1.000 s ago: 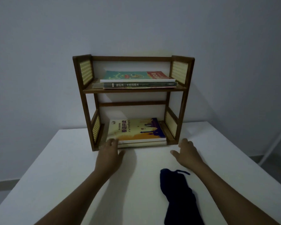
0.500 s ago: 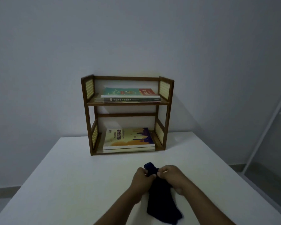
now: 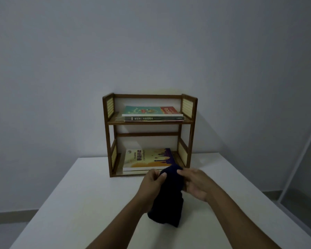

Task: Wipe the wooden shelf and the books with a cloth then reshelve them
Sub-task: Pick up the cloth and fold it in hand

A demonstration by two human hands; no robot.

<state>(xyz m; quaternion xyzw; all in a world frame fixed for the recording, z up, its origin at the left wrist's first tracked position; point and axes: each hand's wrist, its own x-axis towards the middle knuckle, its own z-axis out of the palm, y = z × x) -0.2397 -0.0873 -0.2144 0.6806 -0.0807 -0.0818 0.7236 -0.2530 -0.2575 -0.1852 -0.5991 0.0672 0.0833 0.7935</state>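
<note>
While both hands grip the dark cloth (image 3: 169,194) over the table (image 3: 90,191), left hand (image 3: 152,182) and right hand (image 3: 196,184) pinching its top edge, nothing looks wiped yet. Still loaded: shelf (image 3: 149,121), with stacked books (image 3: 151,113) up top and a yellow book (image 3: 147,158) on the bottom board. Left to do, apparently: unloading, wiping, reshelving.

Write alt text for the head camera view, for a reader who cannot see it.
Two hands, left hand and right hand, grip a dark cloth above a white table. Behind stands a wooden shelf with books lying flat on both levels.
</note>
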